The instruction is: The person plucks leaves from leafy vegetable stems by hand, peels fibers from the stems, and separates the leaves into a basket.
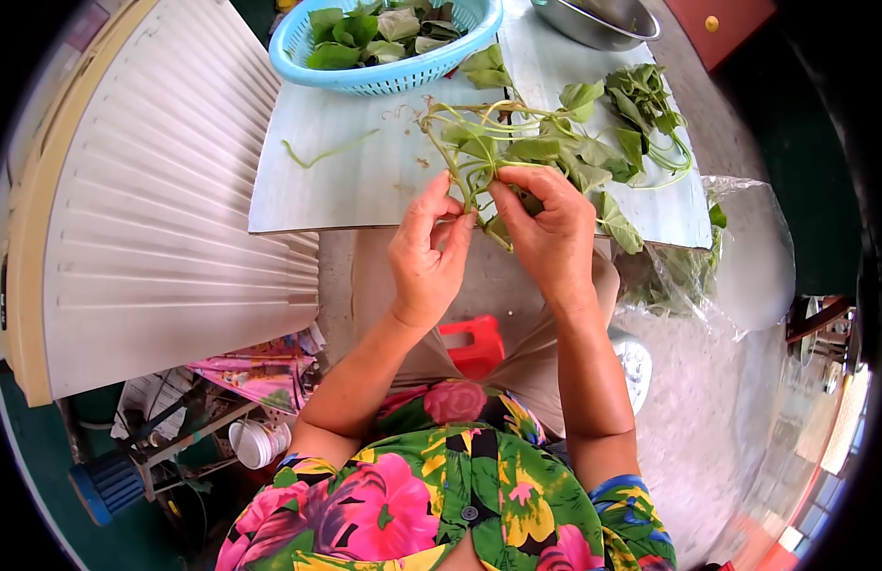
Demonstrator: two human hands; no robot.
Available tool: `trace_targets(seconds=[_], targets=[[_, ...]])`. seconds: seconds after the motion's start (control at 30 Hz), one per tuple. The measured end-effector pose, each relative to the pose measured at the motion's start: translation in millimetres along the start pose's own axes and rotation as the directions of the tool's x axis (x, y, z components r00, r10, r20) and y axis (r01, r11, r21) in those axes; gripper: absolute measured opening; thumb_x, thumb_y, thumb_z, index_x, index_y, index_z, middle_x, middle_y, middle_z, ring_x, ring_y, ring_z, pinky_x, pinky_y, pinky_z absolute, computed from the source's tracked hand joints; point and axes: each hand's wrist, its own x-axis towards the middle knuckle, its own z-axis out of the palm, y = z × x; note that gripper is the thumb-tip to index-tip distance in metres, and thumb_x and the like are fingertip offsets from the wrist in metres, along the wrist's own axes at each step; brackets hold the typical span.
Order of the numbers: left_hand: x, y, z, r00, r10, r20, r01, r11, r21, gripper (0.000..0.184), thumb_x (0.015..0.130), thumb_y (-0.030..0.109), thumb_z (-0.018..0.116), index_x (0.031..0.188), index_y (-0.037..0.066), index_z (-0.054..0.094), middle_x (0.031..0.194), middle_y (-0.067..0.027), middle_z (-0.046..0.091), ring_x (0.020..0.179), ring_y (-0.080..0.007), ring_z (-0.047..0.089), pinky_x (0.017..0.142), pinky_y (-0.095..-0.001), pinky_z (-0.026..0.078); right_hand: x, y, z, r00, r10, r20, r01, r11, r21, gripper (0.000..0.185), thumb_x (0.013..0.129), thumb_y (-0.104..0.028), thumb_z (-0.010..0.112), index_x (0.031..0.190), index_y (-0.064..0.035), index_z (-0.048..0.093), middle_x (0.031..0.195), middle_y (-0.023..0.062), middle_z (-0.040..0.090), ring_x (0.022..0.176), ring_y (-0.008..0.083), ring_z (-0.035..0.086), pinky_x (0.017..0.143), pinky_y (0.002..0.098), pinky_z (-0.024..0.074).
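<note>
Both hands hold a leafy green vine (469, 176) over the front edge of the pale table (336, 195). My left hand (429, 247) pinches the main stem, thumb and fingers nearly together. Beside it, my right hand (547, 224) closes thumb and forefinger on a thin stalk of the same vine. The vine's leaves (579, 157) spread to the right across the board. A single loose stalk (328, 149) lies on the left part of the table. At the right, a bundle of leaves with stems (641, 109) rests on the tabletop.
A blue plastic basket (388, 79) of picked leaves stands at the back left, a metal bowl (603, 24) at the back right. A clear plastic bag (755, 252) with greens is beyond the right edge. A white ribbed panel (174, 200) stands left; a red stool (474, 347) shows below.
</note>
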Motion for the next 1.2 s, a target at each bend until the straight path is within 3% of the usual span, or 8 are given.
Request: trace_targets(seconds=[0.13, 0.2, 0.53, 0.73, 0.83, 0.97, 1.03, 1.2], targets=[[1, 2, 0, 0.995, -0.092, -0.028, 0.09, 0.993, -0.071, 0.044, 0.074, -0.007, 0.059, 0.115, 0.002, 0.047, 0.078, -0.0049, 0.053, 0.068, -0.0072, 0.052, 0.058, -0.0191, 0.046, -8, 7, 4, 0.97, 0.244, -0.012, -0.224, 0.908, 0.353, 0.012, 0.075, -0.007, 0.064, 0.084, -0.0009, 0.061, 0.072, -0.0006, 0.058, 0.058, 0.0041, 0.047, 0.052, 0.0186, 0.0386], [3, 3, -3, 0.996, -0.085, -0.025, 0.083, 0.995, -0.054, 0.044, 0.074, -0.007, 0.059, 0.115, 0.002, 0.047, 0.078, -0.005, 0.054, 0.068, -0.0079, 0.053, 0.059, -0.0199, 0.047, -10, 7, -2, 0.901, 0.427, 0.082, -0.392, 0.715, 0.579, 0.008, 0.076, -0.007, 0.063, 0.083, -0.0022, 0.062, 0.071, -0.0049, 0.056, 0.058, 0.0014, 0.044, 0.052, 0.0159, 0.0359], [3, 10, -3, 0.977, 0.208, 0.041, -0.211, 0.958, 0.195, 0.046, 0.069, -0.01, 0.06, 0.112, 0.004, 0.052, 0.077, -0.0083, 0.056, 0.066, -0.017, 0.057, 0.059, -0.0257, 0.049, -10, 9, -14, 0.82, 0.551, 0.154, -0.498, 0.555, 0.666, 0.008, 0.078, -0.01, 0.063, 0.081, -0.0036, 0.06, 0.071, -0.0046, 0.056, 0.059, 0.0011, 0.045, 0.052, 0.0148, 0.0365], [-3, 8, -4, 0.97, 0.236, 0.058, -0.243, 0.949, 0.2, 0.048, 0.067, -0.01, 0.061, 0.112, 0.004, 0.052, 0.08, -0.0085, 0.057, 0.068, -0.0197, 0.057, 0.06, -0.028, 0.047, -13, 8, -8, 0.872, 0.462, 0.163, -0.463, 0.671, 0.579, 0.01, 0.078, -0.013, 0.064, 0.081, -0.005, 0.059, 0.068, -0.0066, 0.053, 0.058, -0.0002, 0.042, 0.052, 0.0142, 0.0346], [-4, 8, -5, 0.956, 0.276, 0.1, -0.292, 0.925, 0.242, 0.047, 0.07, -0.011, 0.06, 0.114, 0.002, 0.05, 0.081, -0.0065, 0.054, 0.069, -0.011, 0.056, 0.061, -0.0219, 0.049, -14, 8, -3, 0.889, 0.44, 0.13, -0.434, 0.715, 0.548, 0.01, 0.078, -0.014, 0.065, 0.081, -0.0057, 0.059, 0.067, -0.0068, 0.053, 0.057, -0.0003, 0.042, 0.05, 0.0144, 0.0338], [-2, 8, -7, 0.998, 0.028, 0.06, -0.032, 0.996, 0.078, 0.046, 0.074, -0.008, 0.058, 0.117, 0.002, 0.047, 0.079, -0.0066, 0.052, 0.07, -0.0114, 0.055, 0.062, -0.022, 0.049, -13, 9, -7, 0.831, 0.526, 0.182, -0.498, 0.556, 0.666, 0.009, 0.078, -0.013, 0.064, 0.08, -0.0059, 0.059, 0.068, -0.006, 0.054, 0.057, 0.0003, 0.044, 0.049, 0.0148, 0.0345], [4, 3, -6, 0.977, -0.214, 0.01, 0.213, 0.963, -0.166, 0.046, 0.077, -0.006, 0.056, 0.12, 0.002, 0.044, 0.08, -0.0052, 0.052, 0.071, -0.0104, 0.054, 0.062, -0.0215, 0.049, -15, 12, -7, 0.83, 0.529, 0.177, -0.494, 0.549, 0.674, 0.008, 0.078, -0.012, 0.063, 0.08, -0.006, 0.059, 0.067, -0.0061, 0.053, 0.056, 0.0008, 0.044, 0.049, 0.0149, 0.0345], [20, 4, -10, 0.94, -0.341, 0.02, 0.332, 0.898, -0.29, 0.041, 0.082, 0.003, 0.054, 0.121, 0.0, 0.04, 0.084, -0.0057, 0.054, 0.075, -0.0119, 0.057, 0.063, -0.0243, 0.05, -17, 10, -7, 0.835, 0.539, 0.116, -0.456, 0.557, 0.695, 0.009, 0.078, -0.012, 0.063, 0.081, -0.0051, 0.059, 0.068, -0.0064, 0.053, 0.057, 0.0007, 0.043, 0.049, 0.015, 0.0341]])
